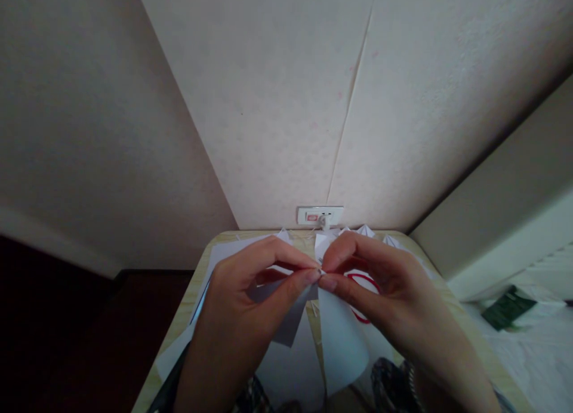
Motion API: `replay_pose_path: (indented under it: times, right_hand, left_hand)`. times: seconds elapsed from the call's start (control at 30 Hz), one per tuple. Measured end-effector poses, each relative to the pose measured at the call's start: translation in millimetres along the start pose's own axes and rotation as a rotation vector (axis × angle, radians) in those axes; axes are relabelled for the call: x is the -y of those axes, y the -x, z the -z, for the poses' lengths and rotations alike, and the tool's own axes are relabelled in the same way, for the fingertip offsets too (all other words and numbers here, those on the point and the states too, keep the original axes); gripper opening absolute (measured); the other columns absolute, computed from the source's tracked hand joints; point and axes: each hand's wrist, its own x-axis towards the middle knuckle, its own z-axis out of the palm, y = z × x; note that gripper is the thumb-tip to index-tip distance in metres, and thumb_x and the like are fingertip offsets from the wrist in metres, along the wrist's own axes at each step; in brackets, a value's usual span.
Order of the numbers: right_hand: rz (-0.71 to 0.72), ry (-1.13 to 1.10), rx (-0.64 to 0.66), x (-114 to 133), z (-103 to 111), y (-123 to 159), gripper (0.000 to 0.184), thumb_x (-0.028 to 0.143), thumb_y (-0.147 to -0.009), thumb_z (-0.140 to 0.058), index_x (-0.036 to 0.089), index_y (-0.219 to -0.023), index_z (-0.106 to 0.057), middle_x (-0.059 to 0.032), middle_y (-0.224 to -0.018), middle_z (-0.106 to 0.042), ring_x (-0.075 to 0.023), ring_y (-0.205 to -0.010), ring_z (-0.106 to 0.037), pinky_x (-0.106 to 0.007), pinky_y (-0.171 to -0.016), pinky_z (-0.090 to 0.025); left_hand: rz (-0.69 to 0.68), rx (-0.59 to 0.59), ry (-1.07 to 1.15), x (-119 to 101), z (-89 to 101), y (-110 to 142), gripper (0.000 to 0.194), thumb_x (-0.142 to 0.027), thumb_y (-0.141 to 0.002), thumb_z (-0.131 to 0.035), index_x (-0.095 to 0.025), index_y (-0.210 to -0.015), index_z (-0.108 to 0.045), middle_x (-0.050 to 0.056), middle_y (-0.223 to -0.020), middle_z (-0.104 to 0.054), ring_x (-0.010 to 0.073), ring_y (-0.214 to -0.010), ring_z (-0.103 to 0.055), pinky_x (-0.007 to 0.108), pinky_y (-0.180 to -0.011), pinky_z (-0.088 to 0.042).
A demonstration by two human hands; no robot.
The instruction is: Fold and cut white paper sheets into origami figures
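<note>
A curled sheet of white paper (341, 344) hangs down between my hands over the table. At its top edge, my left hand (244, 299) pinches it between thumb and forefinger. Facing it, my right hand (387, 276) is closed on the same spot, thumb and fingertips almost touching those of the left. What exactly lies between the fingertips is mostly hidden. A red-rimmed oval object (362, 319) shows partly behind my right hand. Below my left hand lies another sheet of paper (286, 365).
The pale wooden table (181, 329) carries more papers and several folded paper pieces (366, 231) along its back edge. Behind it, a wall socket (312, 216) has a white plug (324, 222) in it. A green packet (509, 307) lies at the right on a white surface.
</note>
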Motion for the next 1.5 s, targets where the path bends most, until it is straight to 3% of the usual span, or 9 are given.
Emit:
replay_pose_path:
  times: [0.13, 0.37, 0.57, 0.73, 0.9, 1.07, 1.3, 1.5]
  right_hand:
    - [-0.032, -0.005, -0.021, -0.2, 0.2, -0.2, 0.021, 0.028, -0.082, -0.072, 0.02, -0.067, -0.061, 0.0034, -0.063, -0.06, -0.0102, -0.055, -0.055, -0.018, -0.042, -0.041]
    - [-0.019, 0.005, -0.036, 1.2, 1.5, 1.0, 0.024, 0.031, -0.084, -0.07, 0.021, -0.066, -0.057, 0.0018, -0.065, -0.063, -0.0111, -0.056, -0.057, -0.018, -0.04, -0.041]
    - [0.018, 0.01, -0.082, -1.5, -0.5, 1.8, 0.023, 0.026, -0.082, -0.071, 0.021, -0.064, -0.057, 0.0027, -0.063, -0.062, -0.0135, -0.063, -0.062, -0.022, -0.052, -0.048]
    - [0.046, 0.013, -0.147, -4.7, -3.6, 3.8, 0.019, 0.019, -0.08, -0.072, 0.021, -0.067, -0.058, 0.0038, -0.065, -0.063, -0.0127, -0.063, -0.061, -0.024, -0.059, -0.049]
    - [0.045, 0.008, -0.117, -1.7, -2.3, 3.8, 0.018, 0.017, -0.08, -0.071, 0.021, -0.067, -0.06, 0.0037, -0.065, -0.063, -0.0132, -0.065, -0.062, -0.025, -0.064, -0.05]
    - [0.024, -0.003, -0.056, -1.3, 0.7, 3.1, 0.013, 0.019, -0.081, -0.069, 0.021, -0.069, -0.065, 0.0026, -0.065, -0.064, -0.0144, -0.067, -0.062, -0.024, -0.057, -0.048]
    - [0.045, 0.0, -0.134, -4.8, -5.2, 6.3, 0.021, 0.02, -0.085, -0.066, 0.021, -0.065, -0.062, 0.0046, -0.064, -0.061, -0.0118, -0.067, -0.058, -0.021, -0.055, -0.041]
    - [0.015, -0.013, -0.104, -5.3, -1.4, 2.7, 0.01, 0.019, -0.081, -0.068, 0.021, -0.071, -0.067, 0.0042, -0.066, -0.064, -0.0119, -0.064, -0.058, -0.023, -0.058, -0.043]
  left_hand:
    - [0.003, 0.031, 0.007, 1.1, 1.5, -1.1, 0.016, -0.015, -0.077, -0.073, -0.028, -0.068, -0.076, -0.007, -0.068, -0.073, 0.0089, -0.064, -0.066, 0.013, -0.059, -0.051]
    - [0.012, 0.011, 0.024, 3.9, 1.7, -1.2, 0.017, -0.013, -0.074, -0.075, -0.03, -0.075, -0.077, -0.007, -0.072, -0.076, 0.0109, -0.063, -0.068, 0.015, -0.057, -0.054]
    - [-0.015, -0.009, 0.056, 6.0, 1.2, -2.1, 0.022, -0.011, -0.071, -0.077, -0.032, -0.077, -0.076, -0.009, -0.072, -0.075, 0.0087, -0.066, -0.069, 0.012, -0.062, -0.054]
    - [0.016, 0.058, 0.016, 9.1, 0.5, -0.5, 0.029, -0.016, -0.072, -0.078, -0.037, -0.091, -0.074, -0.01, -0.083, -0.076, 0.0093, -0.079, -0.071, 0.013, -0.071, -0.054]
    - [-0.004, 0.108, 0.044, 13.3, -1.6, -1.0, 0.03, -0.015, -0.078, -0.073, -0.037, -0.098, -0.069, -0.011, -0.078, -0.073, 0.0087, -0.078, -0.071, 0.014, -0.074, -0.054]
    - [0.008, 0.14, -0.034, 13.1, 0.0, -0.8, 0.037, -0.014, -0.078, -0.071, -0.039, -0.105, -0.066, -0.01, -0.081, -0.073, 0.0118, -0.082, -0.071, 0.02, -0.079, -0.055]
    - [0.01, 0.17, -0.044, 12.2, 0.0, 0.4, 0.034, -0.016, -0.076, -0.07, -0.037, -0.103, -0.067, -0.009, -0.081, -0.073, 0.0151, -0.084, -0.071, 0.025, -0.079, -0.056]
    - [-0.019, 0.099, 0.004, 12.2, 0.8, -2.0, 0.031, -0.012, -0.074, -0.072, -0.035, -0.096, -0.07, -0.009, -0.081, -0.074, 0.0121, -0.082, -0.071, 0.019, -0.077, -0.055]
